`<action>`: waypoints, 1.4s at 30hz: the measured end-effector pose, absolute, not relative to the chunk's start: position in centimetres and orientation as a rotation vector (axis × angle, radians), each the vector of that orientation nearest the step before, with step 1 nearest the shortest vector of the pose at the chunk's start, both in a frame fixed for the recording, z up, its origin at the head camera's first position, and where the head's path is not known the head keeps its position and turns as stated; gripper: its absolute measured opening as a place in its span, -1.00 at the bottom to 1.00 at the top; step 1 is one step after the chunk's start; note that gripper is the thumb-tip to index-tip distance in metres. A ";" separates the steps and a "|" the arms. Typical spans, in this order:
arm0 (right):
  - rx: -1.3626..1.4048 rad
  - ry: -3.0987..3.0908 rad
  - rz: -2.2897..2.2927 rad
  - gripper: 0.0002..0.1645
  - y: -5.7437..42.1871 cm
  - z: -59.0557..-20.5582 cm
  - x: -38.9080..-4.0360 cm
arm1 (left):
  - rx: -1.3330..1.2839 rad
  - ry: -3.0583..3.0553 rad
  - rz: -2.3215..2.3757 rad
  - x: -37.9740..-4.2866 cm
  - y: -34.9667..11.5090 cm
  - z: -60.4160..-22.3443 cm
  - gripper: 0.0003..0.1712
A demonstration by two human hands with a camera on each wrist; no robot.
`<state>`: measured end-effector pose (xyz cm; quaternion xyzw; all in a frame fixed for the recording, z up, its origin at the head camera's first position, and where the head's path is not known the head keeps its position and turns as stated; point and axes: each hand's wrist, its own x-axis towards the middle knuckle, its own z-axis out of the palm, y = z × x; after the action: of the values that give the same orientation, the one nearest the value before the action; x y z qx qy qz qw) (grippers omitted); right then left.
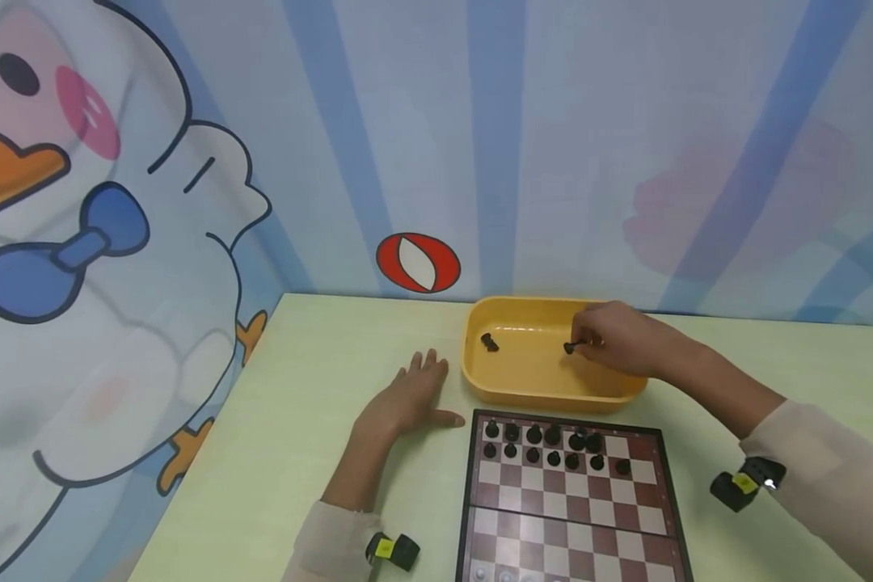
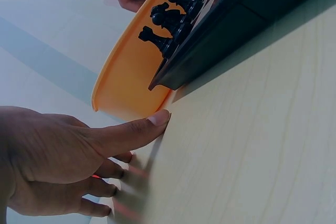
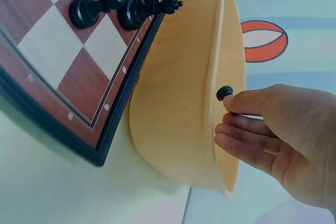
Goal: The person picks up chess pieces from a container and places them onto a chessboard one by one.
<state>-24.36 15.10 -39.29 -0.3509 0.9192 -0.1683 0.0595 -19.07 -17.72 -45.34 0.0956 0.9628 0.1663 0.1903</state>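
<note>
My right hand (image 1: 617, 335) pinches a black chess piece (image 3: 224, 93) between thumb and fingers, at the right end of a yellow plastic tray (image 1: 538, 396). The piece's round base points outward; the rest of it is hidden by the fingers. Another black piece (image 1: 489, 342) lies toward the tray's left end. With fingers spread, my left hand (image 1: 406, 404) rests on the table left of the tray, holding nothing. A brown-and-white chessboard (image 1: 531, 485) lies in front of the tray. Black chess pieces (image 1: 553, 458) stand on its two far rows, with two squares bare at the far right.
White pieces (image 1: 482, 572) show at the board's near end, cut off by the frame. The pale table (image 1: 276, 420) meets a wall (image 1: 567, 162) with cartoon prints right behind the tray. Small black devices (image 1: 745, 483) are strapped to both wrists.
</note>
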 end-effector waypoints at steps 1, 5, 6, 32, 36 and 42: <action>-1.066 2.788 -0.513 -0.90 15.3 -39.2 -24.3 | 0.268 2.705 0.468 -19.0 -17.7 -45.4 0.17; -1.077 2.813 -0.525 -0.89 16.0 -39.1 -24.1 | 0.266 2.701 0.471 -19.0 -17.8 -45.3 0.17; -1.077 2.817 -0.527 -0.88 16.1 -39.1 -24.1 | 0.267 2.701 0.473 -19.0 -17.8 -45.2 0.17; -1.007 2.776 -0.442 -0.87 16.6 -41.1 -24.6 | 0.254 2.708 0.487 -18.8 -17.8 -45.2 0.17; -1.018 2.752 -0.396 -0.90 16.1 -41.5 -24.6 | 0.258 2.711 0.485 -18.8 -17.9 -45.4 0.17; -1.026 2.748 -0.354 -0.91 15.7 -41.8 -25.0 | 0.254 2.712 0.486 -19.0 -17.9 -45.4 0.18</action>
<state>-25.02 15.74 -41.81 -0.3459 0.9260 -0.1192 0.0931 -18.95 -17.93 -45.42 0.0901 0.9630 0.1724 0.1863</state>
